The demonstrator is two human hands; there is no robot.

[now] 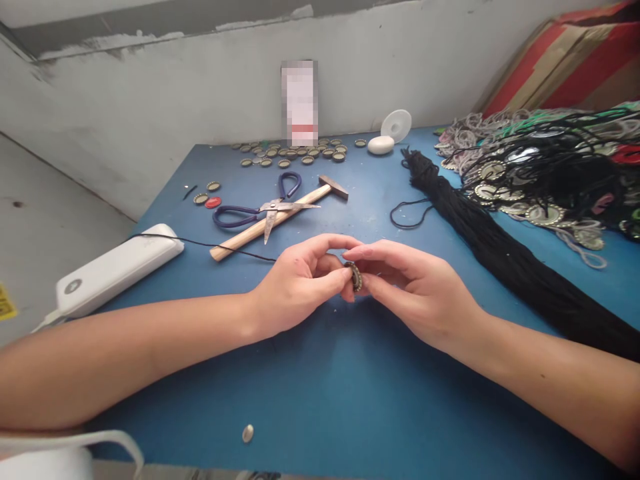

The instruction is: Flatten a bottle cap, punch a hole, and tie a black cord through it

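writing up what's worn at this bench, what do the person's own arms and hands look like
Both the left hand and right hand are bare, with no gloves, rings, bracelets or watch visible. The left forearm and right forearm show no sleeves. A small spot marks the right forearm. Fine nail detail is hard to tell.

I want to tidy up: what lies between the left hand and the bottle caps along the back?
The head view shows scissors lying across a hammer between the left hand and those bottle caps.
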